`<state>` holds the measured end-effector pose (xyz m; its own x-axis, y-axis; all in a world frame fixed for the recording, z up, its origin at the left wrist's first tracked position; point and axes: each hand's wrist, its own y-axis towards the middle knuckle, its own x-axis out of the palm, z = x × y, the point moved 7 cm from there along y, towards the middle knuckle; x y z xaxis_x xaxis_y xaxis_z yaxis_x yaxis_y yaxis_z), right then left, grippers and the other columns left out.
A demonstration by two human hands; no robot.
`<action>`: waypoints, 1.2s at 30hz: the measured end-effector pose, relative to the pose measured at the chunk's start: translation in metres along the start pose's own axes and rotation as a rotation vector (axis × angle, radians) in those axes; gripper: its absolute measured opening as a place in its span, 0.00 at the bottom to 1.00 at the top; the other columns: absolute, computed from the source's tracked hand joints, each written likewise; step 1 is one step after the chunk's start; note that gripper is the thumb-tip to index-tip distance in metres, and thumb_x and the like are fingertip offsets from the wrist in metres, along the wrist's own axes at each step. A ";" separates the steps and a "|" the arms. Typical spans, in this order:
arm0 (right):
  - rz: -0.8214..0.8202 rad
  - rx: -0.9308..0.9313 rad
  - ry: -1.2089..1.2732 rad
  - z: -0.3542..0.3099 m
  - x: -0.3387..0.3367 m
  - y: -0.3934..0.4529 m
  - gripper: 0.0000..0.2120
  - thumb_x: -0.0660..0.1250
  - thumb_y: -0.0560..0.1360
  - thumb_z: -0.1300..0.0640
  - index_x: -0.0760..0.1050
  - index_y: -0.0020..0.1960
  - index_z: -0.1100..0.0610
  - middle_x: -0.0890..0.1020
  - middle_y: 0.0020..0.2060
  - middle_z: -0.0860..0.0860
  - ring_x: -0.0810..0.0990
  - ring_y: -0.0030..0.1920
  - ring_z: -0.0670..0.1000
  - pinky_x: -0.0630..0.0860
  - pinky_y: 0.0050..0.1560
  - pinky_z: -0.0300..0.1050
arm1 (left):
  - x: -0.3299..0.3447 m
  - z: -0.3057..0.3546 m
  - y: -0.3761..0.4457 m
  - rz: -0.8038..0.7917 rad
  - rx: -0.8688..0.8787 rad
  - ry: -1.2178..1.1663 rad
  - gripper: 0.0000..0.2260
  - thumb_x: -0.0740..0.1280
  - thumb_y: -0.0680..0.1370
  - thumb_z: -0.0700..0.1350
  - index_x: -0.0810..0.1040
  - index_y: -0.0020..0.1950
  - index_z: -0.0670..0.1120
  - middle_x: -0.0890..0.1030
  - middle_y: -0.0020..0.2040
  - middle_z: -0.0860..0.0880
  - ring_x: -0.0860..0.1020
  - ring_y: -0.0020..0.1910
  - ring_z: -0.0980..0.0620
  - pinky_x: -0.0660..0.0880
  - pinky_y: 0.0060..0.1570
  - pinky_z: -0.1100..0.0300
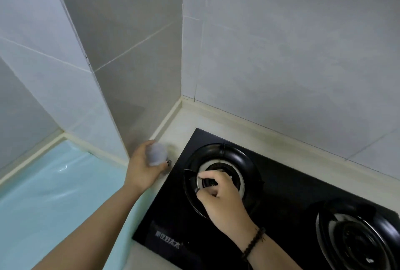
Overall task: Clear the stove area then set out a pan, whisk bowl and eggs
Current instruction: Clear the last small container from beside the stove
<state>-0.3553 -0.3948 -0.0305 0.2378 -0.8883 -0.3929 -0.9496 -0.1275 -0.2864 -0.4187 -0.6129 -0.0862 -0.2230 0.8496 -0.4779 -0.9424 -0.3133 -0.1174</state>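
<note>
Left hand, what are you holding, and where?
The left hand wraps a small pale rounded thing, too blurry to name, fingers around its sides.

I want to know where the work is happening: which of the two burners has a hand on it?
The left burner, nearer the wall corner: the right hand rests on its centre. The right burner, at the frame's lower right, is untouched.

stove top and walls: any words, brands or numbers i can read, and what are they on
One line of white characters, printed on the front left corner of the black stove, at: too blurred to read, so no quote.
Nothing on the walls, the blue sheet, the burners, or the pale object in the left hand.
</note>
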 end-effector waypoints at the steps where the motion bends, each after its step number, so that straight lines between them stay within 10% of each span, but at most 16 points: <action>1: -0.019 -0.011 -0.009 0.000 -0.003 0.000 0.13 0.66 0.75 0.58 0.72 0.55 0.42 0.77 0.54 0.50 0.74 0.31 0.39 0.70 0.30 0.28 | -0.006 0.005 -0.013 0.024 0.000 -0.014 0.32 0.79 0.67 0.43 0.71 0.67 0.51 0.75 0.61 0.53 0.74 0.59 0.52 0.67 0.57 0.62; 16: -0.507 -0.594 -0.096 -0.085 0.123 -0.082 0.27 0.75 0.67 0.51 0.67 0.61 0.37 0.70 0.59 0.32 0.70 0.61 0.34 0.72 0.60 0.33 | -0.168 0.044 -0.240 0.468 0.034 -0.113 0.34 0.81 0.62 0.45 0.71 0.62 0.63 0.80 0.54 0.59 0.78 0.51 0.64 0.74 0.43 0.74; 27: -0.826 -0.888 -0.058 -0.166 0.296 -0.231 0.30 0.79 0.59 0.50 0.71 0.58 0.38 0.76 0.55 0.33 0.76 0.58 0.39 0.74 0.54 0.30 | -0.322 -0.028 -0.406 0.888 -0.077 -0.245 0.35 0.82 0.61 0.42 0.72 0.61 0.64 0.81 0.50 0.64 0.80 0.50 0.62 0.76 0.41 0.71; 36: -0.920 -0.805 0.031 -0.181 0.485 -0.354 0.31 0.81 0.56 0.49 0.74 0.55 0.38 0.79 0.53 0.37 0.80 0.53 0.41 0.78 0.47 0.32 | -0.472 -0.144 -0.534 0.964 -0.166 -0.403 0.28 0.73 0.63 0.63 0.75 0.62 0.59 0.80 0.57 0.63 0.77 0.59 0.62 0.77 0.57 0.57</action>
<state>0.0595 -0.8605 0.0385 0.8928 -0.3318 -0.3046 -0.2880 -0.9405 0.1803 0.2255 -0.9081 0.0770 -0.9538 0.2788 -0.1117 -0.2833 -0.9587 0.0258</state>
